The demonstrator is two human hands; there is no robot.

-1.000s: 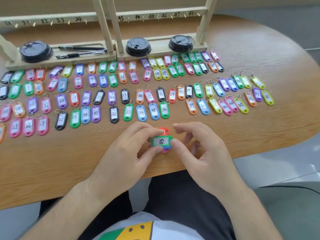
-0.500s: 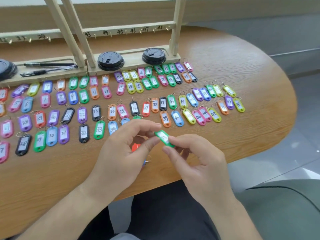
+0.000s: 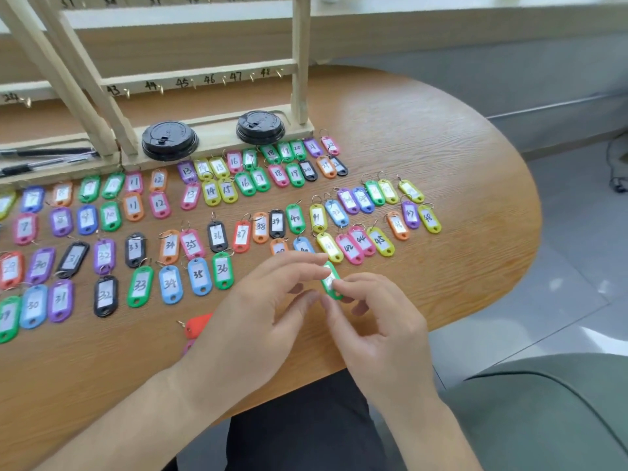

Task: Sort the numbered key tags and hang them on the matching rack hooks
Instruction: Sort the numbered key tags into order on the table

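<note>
Tag update: a second ago the green tag [image 3: 330,278] was lying flat, label up, on a little stack with a red tag and a purple one. Now it's lifted clear and tipped on end just above the table [image 3: 441,158], right in front of the 39–41 part of the sorted rows [image 3: 198,275].

Both hands are on it. The left hand [image 3: 258,317] has its forefinger at the top end and its thumb near the bottom, and the right hand [image 3: 377,334] pinches the middle. The red tag [image 3: 198,324] got left on the wood, half hidden by the left hand.

The number's too blurry to read. The view has also swung toward the right end of the rack [image 3: 299,62], where hooks [image 3: 194,83] 43–48 hang bare. My guess is it's been read and is about to get slotted into a row, so hanging hasn't started.
</note>
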